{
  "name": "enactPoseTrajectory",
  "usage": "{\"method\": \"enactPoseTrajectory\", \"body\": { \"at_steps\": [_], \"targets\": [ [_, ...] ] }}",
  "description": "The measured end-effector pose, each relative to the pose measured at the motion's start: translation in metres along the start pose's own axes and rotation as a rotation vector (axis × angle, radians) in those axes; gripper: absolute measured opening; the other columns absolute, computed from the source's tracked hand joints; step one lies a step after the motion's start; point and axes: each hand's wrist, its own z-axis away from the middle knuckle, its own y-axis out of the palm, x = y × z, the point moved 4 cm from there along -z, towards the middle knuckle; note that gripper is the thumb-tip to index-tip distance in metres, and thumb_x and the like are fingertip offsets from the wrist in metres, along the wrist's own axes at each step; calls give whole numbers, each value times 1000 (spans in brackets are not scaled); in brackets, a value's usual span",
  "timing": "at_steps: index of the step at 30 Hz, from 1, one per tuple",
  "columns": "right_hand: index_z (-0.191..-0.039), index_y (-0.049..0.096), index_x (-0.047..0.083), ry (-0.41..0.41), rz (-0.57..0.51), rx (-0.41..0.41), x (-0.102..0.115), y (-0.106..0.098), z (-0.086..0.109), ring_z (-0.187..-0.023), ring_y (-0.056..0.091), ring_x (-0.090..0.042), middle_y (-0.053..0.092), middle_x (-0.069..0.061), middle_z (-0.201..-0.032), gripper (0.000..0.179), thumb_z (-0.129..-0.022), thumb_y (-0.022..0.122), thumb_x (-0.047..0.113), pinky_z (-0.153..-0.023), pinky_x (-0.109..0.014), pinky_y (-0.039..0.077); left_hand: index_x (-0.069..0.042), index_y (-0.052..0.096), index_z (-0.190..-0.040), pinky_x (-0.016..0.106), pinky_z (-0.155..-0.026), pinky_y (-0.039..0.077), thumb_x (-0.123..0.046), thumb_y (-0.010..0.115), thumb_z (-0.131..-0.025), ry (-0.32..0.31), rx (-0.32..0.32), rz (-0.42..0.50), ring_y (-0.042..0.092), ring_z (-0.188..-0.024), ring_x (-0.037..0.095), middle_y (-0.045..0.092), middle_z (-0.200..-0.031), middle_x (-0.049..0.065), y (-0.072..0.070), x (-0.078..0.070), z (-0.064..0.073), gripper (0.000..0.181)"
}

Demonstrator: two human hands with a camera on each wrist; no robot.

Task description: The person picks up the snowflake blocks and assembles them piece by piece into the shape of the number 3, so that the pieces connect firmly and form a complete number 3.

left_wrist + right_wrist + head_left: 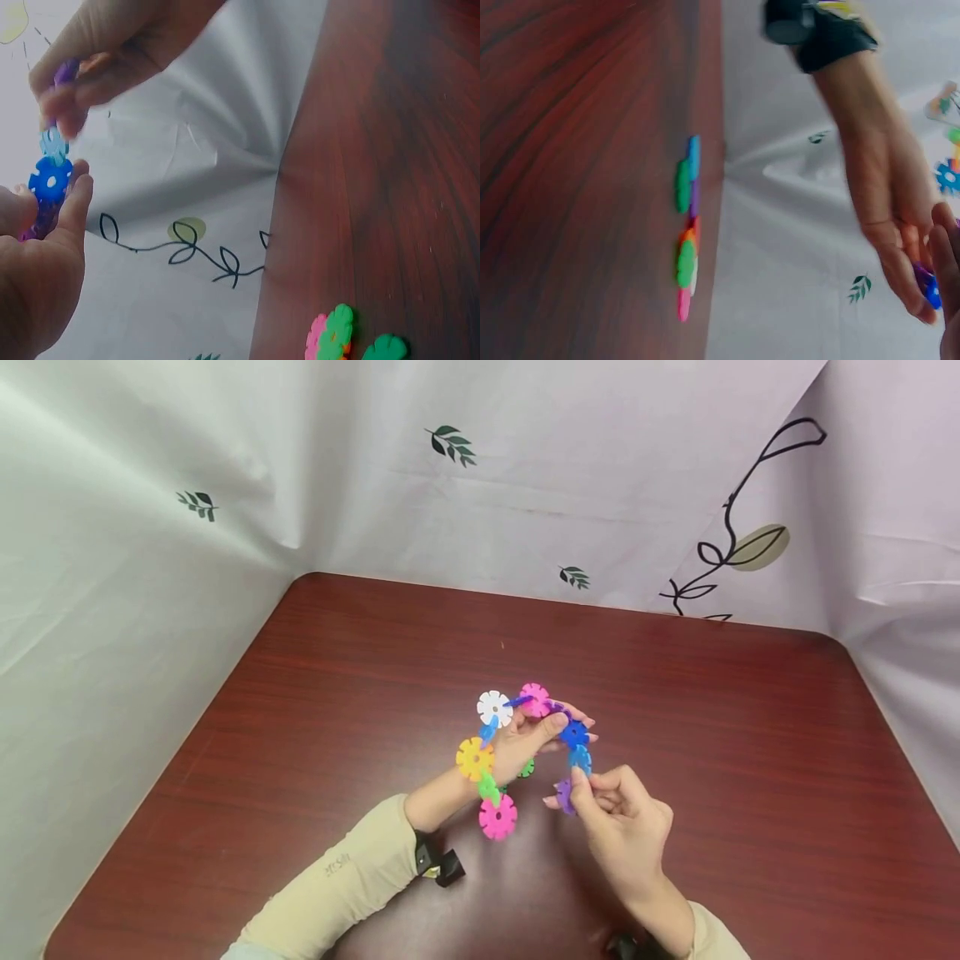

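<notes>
A chain of notched plastic snowflake discs hangs in a loose loop around my left hand (525, 745). On its left side are a white disc (494, 708), a yellow disc (475, 759) and a pink disc (498, 817) at the lower end. Thumb and fingers of the left hand pinch the chain beside the dark blue disc (574, 733). Below that, my right hand (632, 831) grips the light blue disc (581, 760) and the purple disc (566, 797) between thumb and fingers. In the left wrist view the dark blue disc (50, 182) sits edge to edge with the light blue one.
Both hands are over a dark red-brown wooden table (360, 693). White cloth with leaf prints (375, 468) stands around its back and sides. A black wrist strap with a camera (441, 860) is on the left forearm. Green discs (527, 768) show behind the left wrist.
</notes>
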Motion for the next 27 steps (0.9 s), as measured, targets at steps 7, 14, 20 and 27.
{"method": "enactPoseTrajectory", "body": {
  "at_steps": [7, 14, 20, 27],
  "targets": [
    [-68, 53, -7, -189, 132, -20, -9, -2, 10, -50, 66, -13, 66, -16, -59, 15, -76, 64, -12, -38, -10, 41, 18, 43, -118, 46, -100, 40, -18, 41, -100, 34, -13, 42, 50, -115, 46, 47, -123, 38, 2, -3, -1, 40],
    [-67, 46, -11, 175, -133, 83, 11, 3, -8, -54, 68, -15, 61, -27, -58, 19, -74, 54, -28, -46, -26, 52, 16, 43, -120, 42, -101, 41, -11, 40, -101, 16, 2, 16, 52, -115, 42, 50, -122, 36, -4, -7, 0, 33],
    [-70, 49, -9, 375, -130, 108, 10, 1, -10, -53, 68, -16, 62, -25, -59, 19, -77, 55, -26, -50, -30, 54, 18, 42, -121, 43, -99, 42, -6, 38, -100, -3, 24, 24, 52, -114, 44, 49, -120, 38, -3, -5, 0, 32],
    [-68, 51, -6, 309, 68, 84, 11, 2, -8, -53, 67, -10, 64, -21, -59, 20, -75, 61, -22, -47, -24, 52, 14, 45, -120, 42, -100, 42, -7, 38, -100, -20, 39, -18, 54, -115, 40, 51, -121, 35, -1, -7, -1, 30]
  ]
}}
